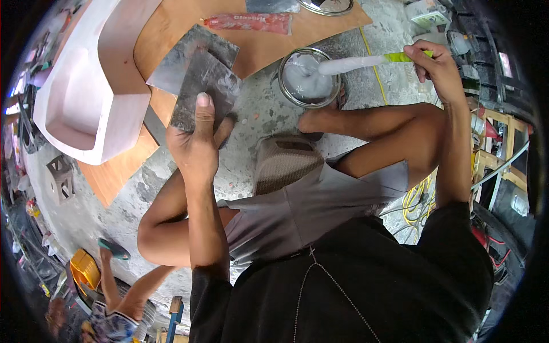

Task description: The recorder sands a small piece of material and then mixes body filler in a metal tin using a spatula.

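My left hand (pixel 197 146) grips a flat, dark grey sheet (pixel 200 86) by its near edge, thumb on top; whitish smears mark its surface. Behind it shows another grey sheet (pixel 166 77), partly covered; I cannot tell whether it too is held. My right hand (pixel 432 66) is closed round the yellow-green handle of a mixing stick (pixel 360 64), whose long blade is coated in white paste. The blade's far end reaches over the rim of an open round can (pixel 311 106) and touches or hangs just above the pale grey paste (pixel 300 86) inside.
A large white moulded piece (pixel 120 114) stands at the left on plywood (pixel 251 54). A red tube (pixel 251 23) lies there too. A patterned block (pixel 286 163) is between my legs. Yellow cord (pixel 417 200) coils at right. Another person (pixel 123 306) is at lower left.
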A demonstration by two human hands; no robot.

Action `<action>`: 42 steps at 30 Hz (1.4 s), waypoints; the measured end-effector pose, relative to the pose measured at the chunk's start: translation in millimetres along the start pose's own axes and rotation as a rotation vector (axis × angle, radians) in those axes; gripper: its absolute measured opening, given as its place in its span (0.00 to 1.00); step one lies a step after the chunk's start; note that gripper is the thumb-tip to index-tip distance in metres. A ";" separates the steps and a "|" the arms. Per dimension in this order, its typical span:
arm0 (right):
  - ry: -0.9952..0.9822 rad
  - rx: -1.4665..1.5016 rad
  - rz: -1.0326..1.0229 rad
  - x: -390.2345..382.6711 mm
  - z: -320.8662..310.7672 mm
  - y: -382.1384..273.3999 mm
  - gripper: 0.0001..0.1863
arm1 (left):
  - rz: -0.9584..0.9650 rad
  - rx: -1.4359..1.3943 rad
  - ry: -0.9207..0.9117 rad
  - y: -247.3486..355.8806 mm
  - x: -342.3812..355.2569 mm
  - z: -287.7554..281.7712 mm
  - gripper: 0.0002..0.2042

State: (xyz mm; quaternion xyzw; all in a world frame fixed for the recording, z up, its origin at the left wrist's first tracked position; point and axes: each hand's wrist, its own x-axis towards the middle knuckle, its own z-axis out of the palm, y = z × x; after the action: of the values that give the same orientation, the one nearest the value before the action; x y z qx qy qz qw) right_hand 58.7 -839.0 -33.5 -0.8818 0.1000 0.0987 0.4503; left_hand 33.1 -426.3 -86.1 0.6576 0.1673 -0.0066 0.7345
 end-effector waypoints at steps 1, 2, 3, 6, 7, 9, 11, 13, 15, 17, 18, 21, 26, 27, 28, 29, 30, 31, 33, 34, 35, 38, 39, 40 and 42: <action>0.017 0.038 -0.001 -0.8 -2.2 3.4 0.11 | 0.003 -0.047 -0.058 -1.3 5.4 2.3 0.11; 0.020 0.047 0.004 -1.8 -4.2 6.7 0.11 | 0.005 -0.093 -0.116 -1.2 9.2 5.9 0.11; 0.055 0.126 0.012 -2.6 -6.0 10.2 0.12 | 0.004 -0.084 -0.121 -1.1 9.5 12.4 0.11; 0.148 0.249 0.038 -2.4 -11.4 27.8 0.14 | 0.014 -0.083 -0.015 -3.2 11.0 35.5 0.11; 0.195 0.292 0.043 -1.3 -9.8 31.7 0.15 | 0.011 -0.060 -0.017 -7.1 13.8 34.3 0.11; 0.212 0.294 0.048 -2.1 -9.8 31.1 0.17 | 0.004 -0.026 -0.022 -12.9 15.9 38.3 0.11; 0.235 0.258 0.028 -4.1 -9.2 28.2 0.22 | -0.004 0.005 0.026 -20.0 16.9 49.6 0.11; 0.249 0.280 0.042 -4.2 -9.3 30.7 0.22 | 0.031 0.045 0.004 -26.4 18.1 55.6 0.11; 0.260 0.294 0.050 -5.1 -8.5 30.1 0.23 | 0.066 0.075 -0.013 -31.8 18.6 58.2 0.11; 0.281 0.325 0.001 -7.8 -5.6 28.3 0.23 | -0.002 0.094 -0.025 -37.2 18.7 62.1 0.13; 0.282 0.319 0.006 -10.2 -2.6 24.9 0.23 | -0.008 0.090 -0.029 -38.1 15.8 65.8 0.13; 0.287 0.190 0.034 -19.0 16.5 7.8 0.17 | -0.054 0.116 0.016 -34.6 3.8 85.6 0.11; 0.139 0.185 -0.053 -23.3 51.5 -7.6 0.16 | 0.113 0.052 -0.135 -43.7 -9.0 110.6 0.11; 0.146 0.255 -0.061 -23.8 58.1 -8.1 0.15 | 0.105 0.082 -0.170 -44.9 -9.8 109.8 0.13; 0.153 0.323 -0.072 -24.5 59.9 -8.0 0.14 | 0.103 0.078 -0.171 -45.2 -10.6 112.3 0.13; 0.134 0.317 -0.113 -25.2 59.0 -7.4 0.13 | 0.104 0.058 -0.160 -45.2 -11.3 115.2 0.13; 0.133 0.314 -0.112 -25.7 59.5 -7.9 0.13 | 0.105 0.038 -0.147 -45.2 -11.9 117.0 0.13; 0.154 0.319 -0.145 -26.1 61.2 -8.1 0.12 | 0.101 0.035 -0.149 -46.7 -11.8 117.8 0.13; 0.173 0.323 -0.177 -27.2 61.6 -8.1 0.12 | 0.066 0.122 -0.159 -49.1 -10.7 117.4 0.13; 0.182 0.305 -0.182 -27.5 61.9 -8.8 0.12 | 0.064 0.122 -0.157 -48.8 -10.2 117.0 0.13; 0.191 0.286 -0.188 -27.8 62.2 -9.8 0.12 | 0.086 0.158 -0.170 -47.9 -9.4 116.7 0.13; 0.182 0.227 -0.188 -30.1 62.6 -13.9 0.12 | 0.103 0.166 -0.182 -50.6 -7.9 116.9 0.13; 0.178 0.226 -0.189 -31.0 62.9 -14.5 0.12 | 0.100 0.137 -0.184 -52.2 -7.2 117.4 0.13; 0.197 0.159 -0.199 -31.9 62.7 -15.3 0.13 | 0.099 0.136 -0.179 -52.8 -6.7 117.9 0.13; 0.210 0.092 -0.212 -33.4 63.1 -17.1 0.15 | 0.118 0.128 -0.219 -53.9 -5.8 118.9 0.14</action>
State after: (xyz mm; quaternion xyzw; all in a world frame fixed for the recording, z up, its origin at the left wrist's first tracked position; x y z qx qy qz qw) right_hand 25.9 -774.9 -47.7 -0.8713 0.0573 -0.0470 0.4852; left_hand 43.5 -549.9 -127.2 0.7071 0.0467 -0.0458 0.7041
